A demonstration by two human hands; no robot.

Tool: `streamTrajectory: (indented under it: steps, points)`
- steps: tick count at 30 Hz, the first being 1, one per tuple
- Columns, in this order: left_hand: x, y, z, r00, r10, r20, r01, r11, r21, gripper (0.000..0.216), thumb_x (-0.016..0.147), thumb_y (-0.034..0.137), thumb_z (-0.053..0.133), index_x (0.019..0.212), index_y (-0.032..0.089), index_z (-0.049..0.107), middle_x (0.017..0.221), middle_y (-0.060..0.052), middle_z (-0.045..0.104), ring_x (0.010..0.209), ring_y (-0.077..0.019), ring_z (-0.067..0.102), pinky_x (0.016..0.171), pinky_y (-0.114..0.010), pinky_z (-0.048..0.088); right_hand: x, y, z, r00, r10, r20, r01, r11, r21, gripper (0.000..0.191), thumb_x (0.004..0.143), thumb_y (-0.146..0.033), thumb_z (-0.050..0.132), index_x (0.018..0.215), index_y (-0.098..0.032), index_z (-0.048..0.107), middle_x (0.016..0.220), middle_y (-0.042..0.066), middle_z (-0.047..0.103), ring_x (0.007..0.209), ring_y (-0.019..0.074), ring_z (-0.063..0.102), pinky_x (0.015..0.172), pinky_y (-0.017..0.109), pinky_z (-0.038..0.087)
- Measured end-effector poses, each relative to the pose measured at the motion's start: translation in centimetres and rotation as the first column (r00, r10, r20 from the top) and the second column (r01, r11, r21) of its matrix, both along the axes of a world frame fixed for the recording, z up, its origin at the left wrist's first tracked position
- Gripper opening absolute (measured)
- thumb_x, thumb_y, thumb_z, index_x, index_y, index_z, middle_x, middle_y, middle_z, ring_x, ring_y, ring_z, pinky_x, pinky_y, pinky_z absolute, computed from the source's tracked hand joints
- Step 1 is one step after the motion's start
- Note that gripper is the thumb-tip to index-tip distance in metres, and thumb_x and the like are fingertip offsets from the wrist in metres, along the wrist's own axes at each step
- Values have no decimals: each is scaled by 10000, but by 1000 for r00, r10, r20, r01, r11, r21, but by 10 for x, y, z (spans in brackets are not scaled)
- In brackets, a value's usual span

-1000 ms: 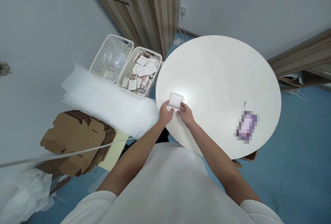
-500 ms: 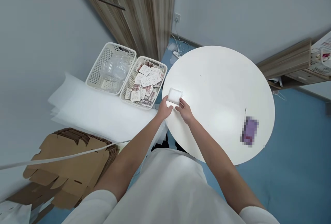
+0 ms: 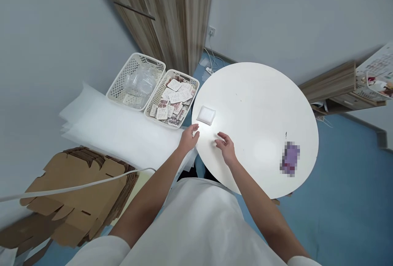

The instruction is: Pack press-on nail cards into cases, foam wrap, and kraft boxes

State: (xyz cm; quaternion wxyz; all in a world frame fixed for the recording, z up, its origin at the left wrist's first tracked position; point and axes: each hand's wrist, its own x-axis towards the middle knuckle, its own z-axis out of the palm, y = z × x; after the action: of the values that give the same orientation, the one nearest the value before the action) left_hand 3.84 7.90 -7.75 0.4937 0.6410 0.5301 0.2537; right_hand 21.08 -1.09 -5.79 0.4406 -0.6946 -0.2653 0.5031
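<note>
A small white foam-wrapped packet (image 3: 206,115) lies on the round white table (image 3: 260,98), near its left edge. My left hand (image 3: 188,138) hovers at the table's edge just below the packet, apart from it, with thumb and fingers parted and nothing held. Farther right, my right hand (image 3: 226,147) is over the tabletop with its fingers spread and curved. It holds nothing and does not touch the packet. What is inside the wrapping cannot be made out.
Left of the table stands a white basket (image 3: 149,112) of blister packs, beside another basket (image 3: 111,90) with clear plastic containers. White foam sheets (image 3: 123,125) lie in front. Flattened cardboard boxes (image 3: 82,192) are stacked lower left. A blurred purple object (image 3: 291,157) rests on the table's right.
Both hands have let go of the white packet and drawn back toward me, the right one also moving rightward. The packet stays on the table. The view has shifted slightly.
</note>
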Motion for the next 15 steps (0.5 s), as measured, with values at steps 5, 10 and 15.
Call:
streamTrajectory:
  steps: [5, 10, 15]
  points:
    - [-28, -40, 12, 992, 104, -76, -94, 988, 124, 281, 804, 276, 445, 1027, 173, 581, 973, -62, 646, 884, -161, 602, 832, -316, 484, 12, -44, -4, 959, 264, 103, -262, 965, -24, 419, 701, -415, 586, 1042, -174, 555, 1002, 85, 621, 727, 137, 580, 734, 332, 486]
    - [-46, -107, 21, 930, 311, -198, -290, 949, 126, 273, 810, 320, 439, 982, 177, 596, 875, -59, 656, 802, -170, 612, 709, -296, 516, 24, -78, -13, 808, 531, 257, -534, 843, -63, 326, 769, -394, 470, 1007, -200, 579, 935, 59, 638, 707, 156, 568, 702, 331, 487]
    - [-64, -177, 30, 877, 361, -316, -343, 933, 112, 281, 825, 342, 417, 978, 198, 603, 891, -57, 655, 807, -177, 611, 695, -295, 509, 16, -90, -25, 578, 752, 316, -781, 623, -53, 300, 790, -335, 425, 1010, -206, 582, 900, 54, 638, 703, 172, 570, 696, 339, 478]
